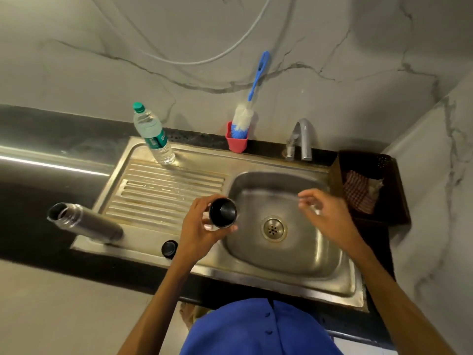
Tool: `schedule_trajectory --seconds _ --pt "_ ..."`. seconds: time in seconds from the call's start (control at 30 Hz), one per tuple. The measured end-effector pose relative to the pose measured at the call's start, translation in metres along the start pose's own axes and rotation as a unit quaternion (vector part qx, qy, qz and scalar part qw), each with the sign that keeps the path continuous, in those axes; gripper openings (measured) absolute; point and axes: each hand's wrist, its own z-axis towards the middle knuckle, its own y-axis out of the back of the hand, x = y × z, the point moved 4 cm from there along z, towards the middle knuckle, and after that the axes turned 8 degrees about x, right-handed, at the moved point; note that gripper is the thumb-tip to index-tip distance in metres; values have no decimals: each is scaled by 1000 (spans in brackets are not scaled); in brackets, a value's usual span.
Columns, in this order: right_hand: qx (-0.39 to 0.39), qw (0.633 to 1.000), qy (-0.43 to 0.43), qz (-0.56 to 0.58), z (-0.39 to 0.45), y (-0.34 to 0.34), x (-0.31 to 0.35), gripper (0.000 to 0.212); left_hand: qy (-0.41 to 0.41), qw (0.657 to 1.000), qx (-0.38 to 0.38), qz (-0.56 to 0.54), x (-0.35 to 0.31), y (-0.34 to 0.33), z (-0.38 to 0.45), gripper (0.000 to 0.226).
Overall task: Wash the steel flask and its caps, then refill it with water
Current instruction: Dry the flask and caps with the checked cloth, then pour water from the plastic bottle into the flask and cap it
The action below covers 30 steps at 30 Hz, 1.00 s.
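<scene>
black cup cap (pixel 222 212) was gripped mouth-up by left hand (pixel 198 226) at basin's left rim | right hand (pixel 326 213) was held loosely spread, empty, over sink (pixel 294 260)

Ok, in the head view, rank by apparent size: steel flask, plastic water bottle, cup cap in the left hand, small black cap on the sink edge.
1. Steel flask and plastic water bottle: look alike, and the flask is nearer, so unranked.
2. Cup cap, gripped by the left hand.
3. Small black cap.

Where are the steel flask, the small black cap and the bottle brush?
steel flask (pixel 87 222), head view, middle of its body.
small black cap (pixel 169 248), head view, its top.
bottle brush (pixel 242 120), head view, white bristles.
</scene>
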Motion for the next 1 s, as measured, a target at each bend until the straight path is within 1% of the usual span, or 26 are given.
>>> schedule_trajectory --seconds 0.07,0.13,0.2,0.27,0.33,0.43,0.53,0.63,0.73,0.83,0.93,1.0 --pt "105 992 20 67 -4 -50 40 40 25 999 -29 30 22 19 -22 73" --pt "177 980 68 60 -6 -98 77 64 51 996 -51 51 40 37 -43 73" --pt "232 966 103 39 -5 -146 111 80 73 994 -66 52 58 57 -61 72" --pt "258 958 124 23 0 -183 136 85 79 993 -75 51 73 74 -75 73" --pt "266 954 141 3 6 -218 159 84 79 991 -80 67 89 96 -87 74" --pt "271 951 150 -11 14 -261 185 81 70 991 -89 73 111 130 -102 68" --pt "253 957 137 -29 22 -301 204 77 69 991 -88 76 131 160 -109 66" --pt "227 967 106 -42 29 -333 215 70 69 993 -84 49 153 177 -111 66" --pt "208 974 57 -68 38 -362 221 67 116 991 -71 -1 185 193 -117 65" --pt "206 973 16 -106 47 -382 221 64 176 982 -58 -26 208 207 -130 56" --pt "233 961 -12 -146 56 -400 222 66 193 980 -38 -30 222 225 -139 44" --pt "239 956 -21 -167 59 -409 221 63 196 980 -21 -28 232 239 -143 39"
